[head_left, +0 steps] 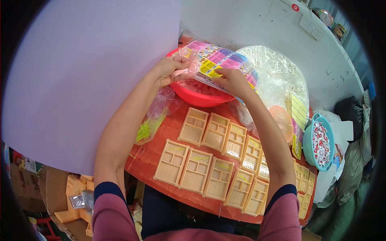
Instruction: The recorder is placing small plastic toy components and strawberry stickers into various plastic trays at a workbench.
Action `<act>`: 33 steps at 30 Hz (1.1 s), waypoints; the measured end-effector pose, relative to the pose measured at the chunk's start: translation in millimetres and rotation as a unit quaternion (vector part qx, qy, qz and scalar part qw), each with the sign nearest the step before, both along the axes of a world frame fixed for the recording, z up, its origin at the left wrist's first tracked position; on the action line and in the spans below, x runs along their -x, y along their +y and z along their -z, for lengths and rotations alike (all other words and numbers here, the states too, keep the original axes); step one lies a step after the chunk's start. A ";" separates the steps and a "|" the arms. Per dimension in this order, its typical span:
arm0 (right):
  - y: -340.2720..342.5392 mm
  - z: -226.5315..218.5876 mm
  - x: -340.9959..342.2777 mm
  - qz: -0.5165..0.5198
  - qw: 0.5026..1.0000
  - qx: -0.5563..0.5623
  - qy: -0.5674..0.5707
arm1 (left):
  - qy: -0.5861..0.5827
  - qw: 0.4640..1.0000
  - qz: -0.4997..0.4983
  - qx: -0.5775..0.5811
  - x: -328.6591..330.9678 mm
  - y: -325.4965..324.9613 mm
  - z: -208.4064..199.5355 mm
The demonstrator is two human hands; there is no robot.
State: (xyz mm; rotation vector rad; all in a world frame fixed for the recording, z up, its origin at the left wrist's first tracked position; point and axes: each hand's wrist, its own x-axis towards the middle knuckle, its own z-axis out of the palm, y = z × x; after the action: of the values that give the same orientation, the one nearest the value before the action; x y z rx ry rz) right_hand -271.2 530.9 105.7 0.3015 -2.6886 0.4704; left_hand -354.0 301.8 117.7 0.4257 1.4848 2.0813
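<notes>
Pink packets are pinched in the left hand over the red bowl, the right hand curls at printed sheets, grip unclear, and several trays hold yellow sticks, with no pink visible in them.

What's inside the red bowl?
Pink pieces show at the front of the red bowl. Colourful printed sheets cover the back, so whatever lies under them is hidden.
</notes>
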 end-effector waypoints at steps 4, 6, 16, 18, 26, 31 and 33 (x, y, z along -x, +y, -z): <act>-15.8 -8.3 -32.4 -0.012 0.959 0.284 -0.018 | -0.061 0.996 0.020 -0.061 -42.6 -1.9 -0.5; -43.6 -20.6 -56.4 -0.024 0.881 0.454 -0.128 | -0.087 0.994 0.029 -0.063 -59.4 -8.4 8.5; -59.1 -20.0 -97.2 -0.066 0.934 0.289 -0.202 | -0.028 0.997 0.065 0.039 -143.3 -20.5 45.0; -61.7 -15.0 -107.3 -0.043 0.929 0.285 -0.230 | -0.031 0.996 0.071 0.045 -150.4 -27.3 56.1; -64.0 93.5 -83.9 0.118 0.823 0.535 -0.152 | -0.155 0.988 0.002 -0.025 -164.2 -57.7 109.0; -71.8 123.8 -50.6 0.172 0.840 0.510 -0.063 | -0.190 0.981 -0.019 -0.018 -169.3 -65.0 113.3; -68.1 132.1 -44.2 0.184 0.889 0.417 -0.050 | -0.186 0.982 -0.022 -0.023 -167.6 -65.2 116.3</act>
State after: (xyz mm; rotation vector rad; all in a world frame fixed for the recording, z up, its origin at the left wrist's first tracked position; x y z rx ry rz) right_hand -227.0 462.8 -26.4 -0.4770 -2.2691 1.4480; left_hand -186.4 236.6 1.4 0.0141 1.2360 2.0906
